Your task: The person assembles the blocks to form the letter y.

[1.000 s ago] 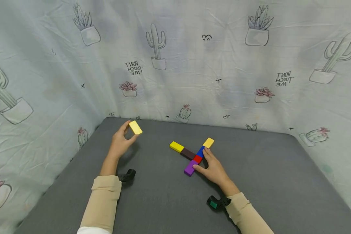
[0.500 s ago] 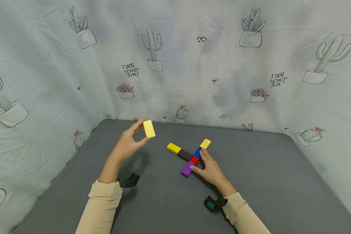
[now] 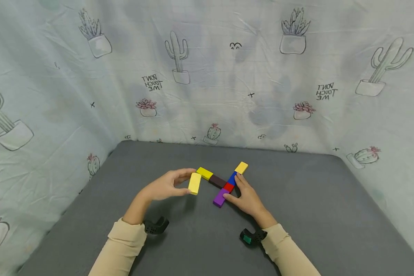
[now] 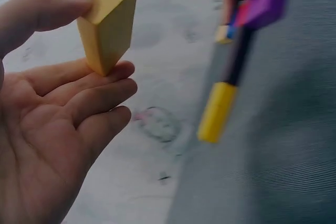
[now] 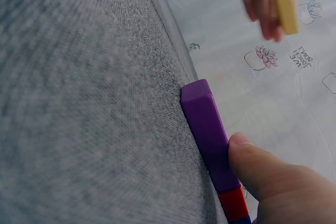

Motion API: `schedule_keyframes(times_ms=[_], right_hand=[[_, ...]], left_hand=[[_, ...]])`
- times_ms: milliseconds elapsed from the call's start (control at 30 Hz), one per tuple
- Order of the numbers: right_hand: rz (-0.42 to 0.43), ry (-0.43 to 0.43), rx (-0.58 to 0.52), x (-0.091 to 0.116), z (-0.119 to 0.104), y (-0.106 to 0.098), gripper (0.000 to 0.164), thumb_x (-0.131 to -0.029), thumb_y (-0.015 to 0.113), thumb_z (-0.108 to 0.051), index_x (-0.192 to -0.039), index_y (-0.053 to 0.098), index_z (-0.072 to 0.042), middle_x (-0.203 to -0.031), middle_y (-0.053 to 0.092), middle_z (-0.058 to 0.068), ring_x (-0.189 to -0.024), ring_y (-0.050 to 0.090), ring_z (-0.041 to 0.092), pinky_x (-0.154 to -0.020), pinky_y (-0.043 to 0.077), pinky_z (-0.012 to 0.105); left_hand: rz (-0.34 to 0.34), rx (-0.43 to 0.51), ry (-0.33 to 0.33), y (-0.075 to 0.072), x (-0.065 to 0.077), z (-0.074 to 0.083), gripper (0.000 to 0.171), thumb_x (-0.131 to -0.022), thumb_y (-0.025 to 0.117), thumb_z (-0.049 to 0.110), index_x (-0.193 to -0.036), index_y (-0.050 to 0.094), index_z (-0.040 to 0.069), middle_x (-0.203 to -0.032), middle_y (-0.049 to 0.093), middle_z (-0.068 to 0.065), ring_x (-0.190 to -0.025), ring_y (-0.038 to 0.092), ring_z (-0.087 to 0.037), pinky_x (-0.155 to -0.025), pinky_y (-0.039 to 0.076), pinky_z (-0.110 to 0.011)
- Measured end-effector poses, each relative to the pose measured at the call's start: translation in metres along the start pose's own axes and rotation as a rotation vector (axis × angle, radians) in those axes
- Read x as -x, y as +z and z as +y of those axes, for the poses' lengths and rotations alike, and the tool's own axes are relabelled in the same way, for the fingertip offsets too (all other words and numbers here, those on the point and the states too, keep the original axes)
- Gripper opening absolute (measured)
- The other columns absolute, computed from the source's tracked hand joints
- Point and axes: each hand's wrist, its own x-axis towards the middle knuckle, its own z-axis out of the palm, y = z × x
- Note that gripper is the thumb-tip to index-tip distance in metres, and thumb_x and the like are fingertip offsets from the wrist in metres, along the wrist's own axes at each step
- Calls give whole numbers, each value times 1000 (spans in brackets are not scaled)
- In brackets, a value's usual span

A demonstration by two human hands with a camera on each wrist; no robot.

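Note:
My left hand (image 3: 165, 186) pinches a pale yellow block (image 3: 194, 183) between thumb and fingertips, held above the table. The left wrist view shows this block (image 4: 107, 27) tilted, thumb on one end and fingers at the other. On the table lies a line of blocks: purple (image 3: 219, 199), red (image 3: 229, 187), blue (image 3: 232, 178) and light yellow (image 3: 241, 167). A dark brown block (image 3: 217, 181) and a bright yellow block (image 3: 204, 173) branch off leftward from the red one. My right hand (image 3: 248, 199) rests along the line, its thumb (image 5: 249, 156) touching the purple block and its fingertips at the blue one.
A dark grey cloth covers the table (image 3: 314, 214). Behind it hangs a pale curtain (image 3: 214, 69) printed with cacti. Black straps with small devices sit at both wrists, the right one (image 3: 252, 237) bearing a green patch.
My left hand has carried the pale yellow block right and down toward the bright yellow end of the branch. The right hand and the laid blocks stay put.

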Motion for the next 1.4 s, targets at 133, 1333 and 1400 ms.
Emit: schedule_keyframes(times_ms=[133,1333,1400], right_hand=[[7,-2,2,-3,1,-1,91,-84,66,-51,-148,26,-1,-158,19,11,-146,16,29,-114,24,51],[3,2,23,0,0,1,91,-84,65,-52,-148,25,0,-158,19,12,-146,16,29,-114,24,51],[0,-1,25,0,0,0,92,-84,64,-53,-148,25,0,-158,18,12,-146,15,29,-114,24,51]], left_hand=[[-128,-21,-71,19,-6,-9,68,-92,62,20,-146,29,-4,-151,32,-20,-139,34,-32,-111,32,-50],[-280,-379,-146,64,-23,-21,62,-92,62,29,-146,37,11,-152,34,-5,-138,35,-21,-112,32,-43],[-277,-371,-145,65,-23,-21,61,-93,62,28,-146,37,11,-152,34,-5,-139,34,-21,-112,31,-43]])
